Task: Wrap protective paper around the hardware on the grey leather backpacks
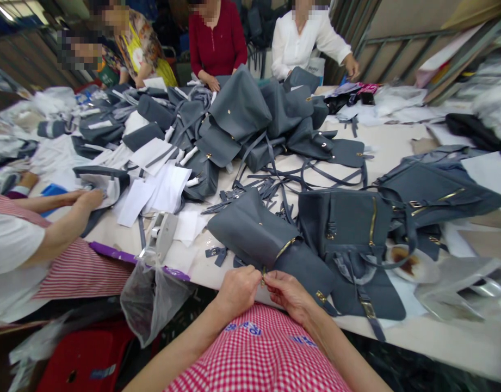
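Left hand [240, 288] and right hand [290, 295] pinch a small gold-toned fitting [263, 277] beside a gray bag [250, 226] at a crowded desk [391, 142], 1 person in red [217, 41] and 1 person in white [301, 46] opposite.

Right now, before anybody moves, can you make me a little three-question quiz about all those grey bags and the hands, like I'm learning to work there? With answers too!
1. True or false: the left hand and right hand are close together at a small gold-coloured metal piece.

2. Pick one. The cloth just below the hands has:
A) yellow stars
B) red-and-white checks
C) green dots

3. Fill the gap: the grey bag with the upright gold zip is to the person's ____ of both hands.

Key: 1. True. 2. B. 3. Right.
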The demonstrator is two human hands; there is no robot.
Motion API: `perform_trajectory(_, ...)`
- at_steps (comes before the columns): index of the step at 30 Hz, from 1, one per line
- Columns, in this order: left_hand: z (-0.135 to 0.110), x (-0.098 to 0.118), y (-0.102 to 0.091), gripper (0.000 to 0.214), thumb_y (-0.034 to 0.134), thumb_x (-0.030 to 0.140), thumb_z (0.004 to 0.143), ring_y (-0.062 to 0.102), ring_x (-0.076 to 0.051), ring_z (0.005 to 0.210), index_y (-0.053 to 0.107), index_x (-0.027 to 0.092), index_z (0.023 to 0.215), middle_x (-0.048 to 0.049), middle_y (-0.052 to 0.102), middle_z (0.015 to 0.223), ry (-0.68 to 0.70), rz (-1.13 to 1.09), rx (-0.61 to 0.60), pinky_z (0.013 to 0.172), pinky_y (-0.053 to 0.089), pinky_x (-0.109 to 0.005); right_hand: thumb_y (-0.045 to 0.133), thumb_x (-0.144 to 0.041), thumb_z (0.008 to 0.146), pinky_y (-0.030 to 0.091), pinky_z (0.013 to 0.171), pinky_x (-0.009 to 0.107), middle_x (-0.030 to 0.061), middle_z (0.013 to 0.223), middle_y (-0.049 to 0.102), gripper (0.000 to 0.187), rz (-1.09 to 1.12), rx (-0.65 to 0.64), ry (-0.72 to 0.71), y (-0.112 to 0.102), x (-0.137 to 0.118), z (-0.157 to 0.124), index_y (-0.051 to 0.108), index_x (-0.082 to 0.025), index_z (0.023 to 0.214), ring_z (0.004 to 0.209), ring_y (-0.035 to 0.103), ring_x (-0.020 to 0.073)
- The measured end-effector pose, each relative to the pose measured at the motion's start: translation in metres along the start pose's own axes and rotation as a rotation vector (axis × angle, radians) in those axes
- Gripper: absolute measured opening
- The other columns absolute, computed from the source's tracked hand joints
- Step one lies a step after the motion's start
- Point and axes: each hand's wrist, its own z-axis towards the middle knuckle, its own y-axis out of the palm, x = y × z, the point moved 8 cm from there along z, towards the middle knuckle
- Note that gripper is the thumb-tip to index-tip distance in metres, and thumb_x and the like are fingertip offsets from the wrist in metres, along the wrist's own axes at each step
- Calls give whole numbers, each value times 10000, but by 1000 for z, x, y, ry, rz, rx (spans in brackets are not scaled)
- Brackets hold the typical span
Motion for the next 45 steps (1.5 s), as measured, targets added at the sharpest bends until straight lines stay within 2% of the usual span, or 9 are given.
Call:
perform_trajectory(9, -3, 8, 9, 102, 485, 129, 782, 584, -202, 718, 571, 182, 794, -56, 612, 754, 98, -12, -74, 662, 432, -294, 897, -319, 446, 346, 476, 173, -70, 525, 542, 368, 40, 10, 12, 1, 2, 3, 600, -175, 609, 500, 462, 58)
perform_trajectory(13, -12, -17, 9, 137, 456, 151, 794, 554, -187, 643, 520, 197, 681, -29, 575, 667, -121, -199, -131, 618, 406, -284, 907, -337, 448, 366, 479, 178, -64, 519, 541, 387, 71, -13, 24, 4, 2, 3, 596, -172, 608, 497, 468, 61)
perform_trajectory(16, -16, -32, 3, 208, 373, 140, 849, 554, -168, 676, 531, 197, 728, -13, 568, 684, -271, -452, -31, 658, 419, -272, 919, -351, 423, 379, 480, 177, -66, 513, 539, 410, 84, -25, 28, 5, 3, 3, 598, -171, 604, 493, 471, 59)
perform_trajectory(21, -14, -29, -8, 102, 493, 161, 836, 556, -158, 792, 593, 179, 838, -19, 584, 830, -247, -685, 194, 737, 425, -268, 931, -368, 386, 381, 479, 171, -68, 526, 545, 439, 80, -34, 17, 6, 5, 4, 609, -164, 603, 499, 474, 53)
perform_trajectory(28, -6, -36, 18, 67, 608, 208, 776, 543, -154, 726, 587, 166, 727, -2, 586, 739, -344, -896, 107, 687, 418, -262, 929, -375, 393, 370, 481, 165, -77, 513, 525, 427, 47, -17, -3, 4, 7, 5, 623, -159, 598, 500, 453, 46)
perform_trajectory(32, -3, -32, 25, 112, 528, 213, 828, 537, -159, 722, 548, 174, 725, -5, 581, 725, -319, -836, 32, 693, 414, -269, 928, -360, 398, 385, 493, 165, -69, 532, 555, 413, 42, -10, -8, 3, 7, 2, 630, -152, 595, 503, 464, 43)
perform_trajectory(39, -11, -13, 22, 87, 462, 179, 882, 537, -175, 820, 532, 196, 834, -27, 593, 862, -87, -341, -135, 747, 406, -280, 915, -311, 454, 374, 460, 167, -62, 497, 562, 369, 91, -27, 36, 5, 8, 0, 626, -152, 618, 478, 492, 54)
perform_trajectory(42, -20, -23, 17, 173, 481, 254, 900, 546, -174, 768, 538, 191, 750, -25, 595, 793, -177, -265, -170, 706, 399, -277, 904, -277, 497, 402, 468, 168, -55, 514, 590, 333, 118, -26, 61, 6, 9, 0, 629, -156, 641, 469, 515, 53)
perform_trajectory(45, -24, -30, 8, 241, 539, 352, 869, 534, -155, 684, 533, 189, 693, -2, 579, 707, -301, -325, -102, 631, 371, -259, 887, -256, 543, 419, 464, 166, -57, 513, 596, 295, 133, -20, 79, 6, 11, 1, 627, -165, 651, 447, 519, 50)
